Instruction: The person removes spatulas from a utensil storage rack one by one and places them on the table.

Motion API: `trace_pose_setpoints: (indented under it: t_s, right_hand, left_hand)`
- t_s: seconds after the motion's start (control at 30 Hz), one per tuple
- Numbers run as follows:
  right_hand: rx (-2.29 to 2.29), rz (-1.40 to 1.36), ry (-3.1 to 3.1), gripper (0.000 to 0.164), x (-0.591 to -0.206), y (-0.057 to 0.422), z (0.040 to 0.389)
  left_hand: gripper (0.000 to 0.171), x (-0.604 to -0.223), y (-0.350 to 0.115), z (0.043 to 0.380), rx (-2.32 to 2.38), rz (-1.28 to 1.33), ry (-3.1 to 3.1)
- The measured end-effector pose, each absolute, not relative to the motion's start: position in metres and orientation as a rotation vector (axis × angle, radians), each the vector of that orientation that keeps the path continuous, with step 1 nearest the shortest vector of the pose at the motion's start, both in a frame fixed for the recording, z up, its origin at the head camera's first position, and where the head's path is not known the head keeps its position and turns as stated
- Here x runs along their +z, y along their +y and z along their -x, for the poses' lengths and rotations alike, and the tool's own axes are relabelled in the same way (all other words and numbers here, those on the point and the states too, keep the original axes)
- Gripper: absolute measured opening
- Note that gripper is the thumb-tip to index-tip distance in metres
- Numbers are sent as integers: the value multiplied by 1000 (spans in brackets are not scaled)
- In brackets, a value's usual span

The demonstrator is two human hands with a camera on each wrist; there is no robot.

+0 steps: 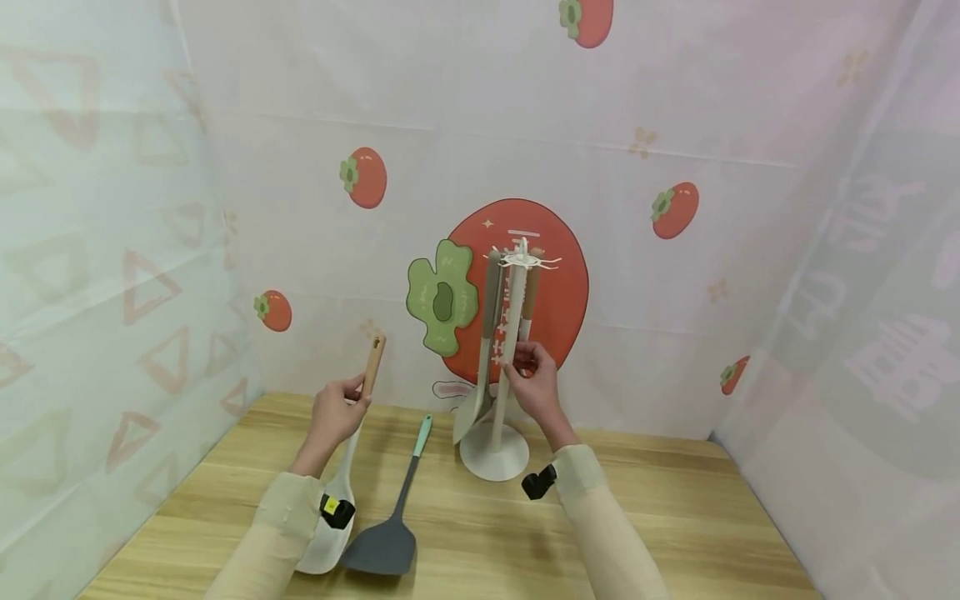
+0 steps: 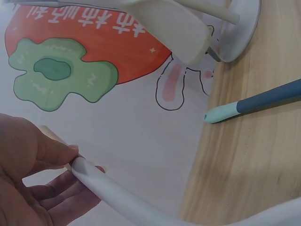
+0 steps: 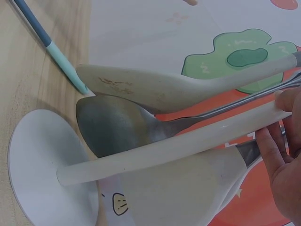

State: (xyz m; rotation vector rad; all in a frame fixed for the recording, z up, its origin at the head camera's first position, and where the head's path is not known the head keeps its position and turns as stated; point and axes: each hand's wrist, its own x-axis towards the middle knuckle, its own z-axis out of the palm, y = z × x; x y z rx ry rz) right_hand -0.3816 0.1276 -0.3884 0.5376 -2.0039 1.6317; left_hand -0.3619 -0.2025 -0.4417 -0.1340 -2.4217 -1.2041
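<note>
Two hands at work here, and both of mine are full! My left hand (image 1: 341, 408) has fingers curled round one white utensil with a wooden handle (image 1: 349, 458), gripped where wood meets white, its broad head down at the table's near left. My right hand (image 1: 536, 383), thumb against fingers, pinches the pole of one white stand (image 1: 512, 321), standing far and central on its single round base (image 1: 493, 460). Count what's hanging there: three! One scuffed pale head (image 3: 150, 92) on the left, one metal head (image 3: 115, 127) beside it, one wide pale head (image 3: 188, 186) on the right. And one dark turner with a mint handle (image 1: 386, 543) lies on the wooden table (image 1: 600, 533), between my left hand's utensil and the stand.
</note>
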Motion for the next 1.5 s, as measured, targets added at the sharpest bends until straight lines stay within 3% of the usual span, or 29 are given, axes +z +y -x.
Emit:
trace_pose_setpoints:
  t_s: [1.5]
  right_hand:
    - [1681, -538, -2010, 27, -387, 128, 378]
  left_hand:
    - [45, -482, -201, 389, -1257, 186, -2588]
